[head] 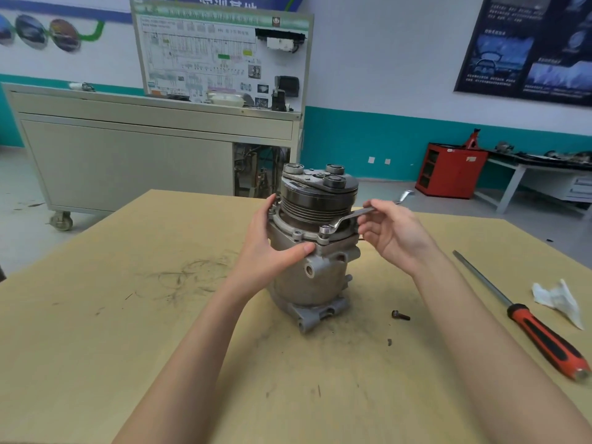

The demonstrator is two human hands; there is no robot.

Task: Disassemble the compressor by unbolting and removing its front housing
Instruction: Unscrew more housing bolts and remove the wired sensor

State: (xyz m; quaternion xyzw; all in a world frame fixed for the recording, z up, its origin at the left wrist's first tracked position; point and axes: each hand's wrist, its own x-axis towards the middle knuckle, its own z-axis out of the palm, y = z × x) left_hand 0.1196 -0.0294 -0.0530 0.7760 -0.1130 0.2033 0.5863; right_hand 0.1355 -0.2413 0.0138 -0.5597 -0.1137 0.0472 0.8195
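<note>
Centre of frame: we see the compressor [312, 251] standing upright on the tan tabletop [160, 315], pulley end [320, 195] up. The left hand [272, 248] is wrapped round the housing's left side, fingers curled behind the flange, thumb pressed across the front just below the rim. The right hand [389, 233] pinches the shank of a ring wrench [349, 217] btwn thumb & fingers, its ring end seated over a bolt [325, 231] on the flange, front-right. One loose bolt [400, 315] lies on the table lower right of the compressor, apart from it. At right edge: a red-and-black-handled screwdriver [528, 322] lying diagonally, w/ a crumpled white rag [557, 298] just beside it. Upper left, bkgd: a grey wheeled cabinet [128, 161] carrying a wiring-diagram board [221, 56].
</note>
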